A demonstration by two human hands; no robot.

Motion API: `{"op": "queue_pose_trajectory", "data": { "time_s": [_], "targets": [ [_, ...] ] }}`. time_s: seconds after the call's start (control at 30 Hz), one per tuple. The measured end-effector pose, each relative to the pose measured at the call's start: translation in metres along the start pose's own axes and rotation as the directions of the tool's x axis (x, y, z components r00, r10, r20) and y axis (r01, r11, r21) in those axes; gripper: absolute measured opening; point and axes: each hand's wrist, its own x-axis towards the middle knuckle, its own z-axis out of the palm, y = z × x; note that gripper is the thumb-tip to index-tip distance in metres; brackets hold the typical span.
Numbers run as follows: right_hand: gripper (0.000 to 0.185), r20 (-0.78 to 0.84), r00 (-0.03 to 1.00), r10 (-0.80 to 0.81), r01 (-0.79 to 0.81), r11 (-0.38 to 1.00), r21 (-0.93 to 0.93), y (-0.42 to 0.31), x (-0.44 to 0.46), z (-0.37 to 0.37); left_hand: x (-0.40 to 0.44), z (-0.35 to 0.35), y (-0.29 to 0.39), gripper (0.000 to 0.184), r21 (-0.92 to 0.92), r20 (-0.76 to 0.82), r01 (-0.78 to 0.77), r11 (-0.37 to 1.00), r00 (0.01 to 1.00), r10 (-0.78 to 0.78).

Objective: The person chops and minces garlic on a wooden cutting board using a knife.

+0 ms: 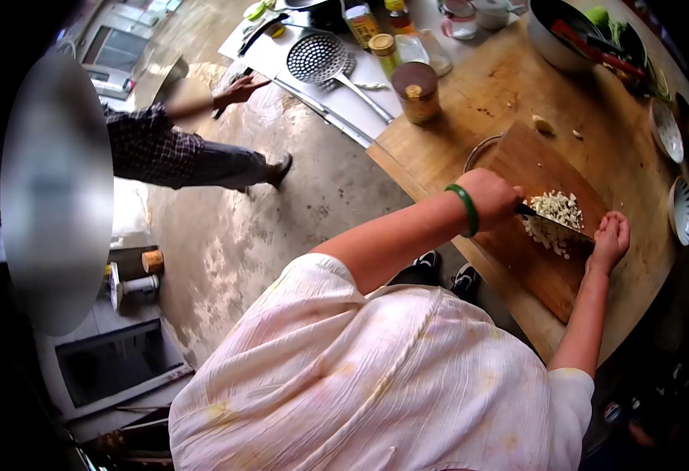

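Note:
My left hand (489,200), with a green bangle at its wrist, is closed round the dark handle of a knife (556,224). The blade points right across a brown wooden cutting board (544,161). White chopped pieces (556,208) lie on both sides of the blade. My right hand (611,239) is at the blade's tip end, its fingers pressed together on it near the board's right edge. The board lies tilted in view on a wooden table, over the rim of a round object (478,149) that is mostly hidden.
A brown-lidded jar (417,93), a perforated skimmer (317,59) and bottles (361,25) stand or lie behind. A large pot (556,35) is at the back right, bowls (682,210) at the right edge. Another person (179,153) is on the floor area at left.

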Motion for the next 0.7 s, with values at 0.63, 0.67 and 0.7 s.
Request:
{"op": "queue_pose_trajectory", "data": {
  "time_s": [0.63,0.67,0.7],
  "targets": [
    [0.012,0.031,0.999,0.040,-0.040,0.999,0.010,0.000,0.003,-0.002,-0.006,-0.003,0.007,0.016,-0.023,-0.003,0.014,1.000,1.000,-0.014],
    [0.011,0.042,0.999,-0.012,0.012,1.000,0.009,0.009,0.010,-0.005,-0.009,0.000,0.005,0.016,-0.049,0.017,0.055,0.997,0.998,-0.054],
    [0.008,0.061,0.997,-0.040,0.040,0.999,0.013,0.020,0.019,-0.013,-0.009,0.001,0.004,0.016,-0.073,0.035,0.092,0.993,0.995,-0.089]
  ]
}}
